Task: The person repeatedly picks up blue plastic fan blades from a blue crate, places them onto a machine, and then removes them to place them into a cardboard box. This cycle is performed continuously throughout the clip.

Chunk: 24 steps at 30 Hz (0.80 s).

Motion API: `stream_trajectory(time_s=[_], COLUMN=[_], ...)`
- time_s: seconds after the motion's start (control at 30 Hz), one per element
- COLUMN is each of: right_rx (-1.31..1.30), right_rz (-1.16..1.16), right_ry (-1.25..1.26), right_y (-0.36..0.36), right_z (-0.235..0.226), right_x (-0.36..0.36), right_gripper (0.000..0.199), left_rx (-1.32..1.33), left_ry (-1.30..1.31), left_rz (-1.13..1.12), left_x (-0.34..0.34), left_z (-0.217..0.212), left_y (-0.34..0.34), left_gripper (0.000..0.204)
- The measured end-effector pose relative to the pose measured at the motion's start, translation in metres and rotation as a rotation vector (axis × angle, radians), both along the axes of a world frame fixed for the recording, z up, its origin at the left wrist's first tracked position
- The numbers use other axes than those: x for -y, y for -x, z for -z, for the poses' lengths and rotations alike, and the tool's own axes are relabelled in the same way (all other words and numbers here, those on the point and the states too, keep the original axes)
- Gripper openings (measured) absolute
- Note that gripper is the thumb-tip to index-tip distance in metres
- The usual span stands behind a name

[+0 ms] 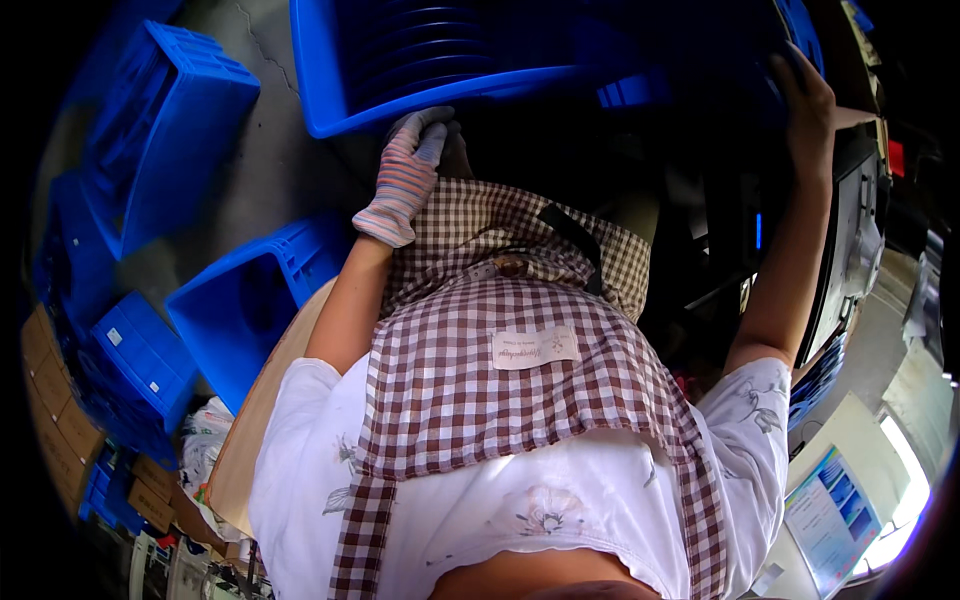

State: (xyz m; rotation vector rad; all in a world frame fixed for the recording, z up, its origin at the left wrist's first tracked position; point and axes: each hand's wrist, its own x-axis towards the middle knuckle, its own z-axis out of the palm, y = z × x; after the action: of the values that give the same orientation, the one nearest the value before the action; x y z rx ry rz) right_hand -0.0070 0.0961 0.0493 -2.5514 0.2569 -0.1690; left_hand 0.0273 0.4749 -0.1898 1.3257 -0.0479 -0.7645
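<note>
Now our striped-gloved left hand (405, 168) curls beside a blue plastic crate (440, 96); whether it or our bare right hand (810, 102) grips anything, we cannot tell.

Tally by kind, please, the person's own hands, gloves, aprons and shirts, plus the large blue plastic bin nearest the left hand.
Hands: 2 (gloved left hand, bare right hand)
Striped fabric glove: 1
Brown-and-white checked fabric apron: 1
White floral-print fabric shirt: 1
Large blue plastic bin: 1
Total: 6
</note>
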Motion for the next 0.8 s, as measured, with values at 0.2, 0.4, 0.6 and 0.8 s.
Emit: stream_trajectory(time_s=[0.2,0.4,0.6,0.8], right_rx=[-0.3,-0.599,-0.529,-0.776], right_rz=[-0.458,-0.457,-0.52,-0.326], right_ry=[0.278,0.259,0.359,0.456], right_y=[-0.102,-0.13,-0.112,-0.091], right_z=[0.004,0.033,0.09,0.125], right_x=[-0.075,-0.075,-0.055,-0.059], right_gripper=[0.016,0.023,0.03,0.03], left_rx=[0.784,0.839,0.764,0.81], left_ry=[-0.316,-0.372,-0.306,-0.23], left_rz=[0.07,0.126,0.086,0.085], left_x=[-0.001,0.005,0.005,0.005], left_z=[-0.005,-0.017,-0.036,-0.054], left_y=[0.004,0.008,0.012,0.007], left_gripper=[0.021,0.019,0.019,0.017])
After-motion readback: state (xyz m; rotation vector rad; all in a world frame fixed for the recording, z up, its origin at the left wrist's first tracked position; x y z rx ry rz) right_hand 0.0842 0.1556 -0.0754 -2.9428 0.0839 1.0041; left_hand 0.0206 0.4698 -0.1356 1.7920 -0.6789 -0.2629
